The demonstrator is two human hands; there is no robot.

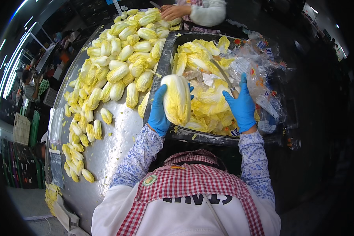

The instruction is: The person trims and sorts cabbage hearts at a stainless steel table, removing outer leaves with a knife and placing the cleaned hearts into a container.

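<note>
My left hand (160, 110), in a blue glove, is shut on a napa cabbage head (177, 98) held upright over the near left rim of a black bin (162, 67). My right hand (242, 104), also blue-gloved, holds a knife (222, 72) by its wooden handle; the curved blade points up and left over the bin. Loose yellow cabbage leaves (203, 109) and crumpled printed plastic bags (253, 67) fill the bin. Left of it, many trimmed cabbage heads (124, 53) lie heaped on a metal table (115, 147), with smaller ones (76, 147) along its left edge.
Across the table, a co-worker's hands (174, 12) are at the far end of the heap. Clear plastic bags (56, 124) hang at the table's left edge. A pale device (65, 214) with leaves beside it is at the lower left. Crates (21, 129) stand farther left.
</note>
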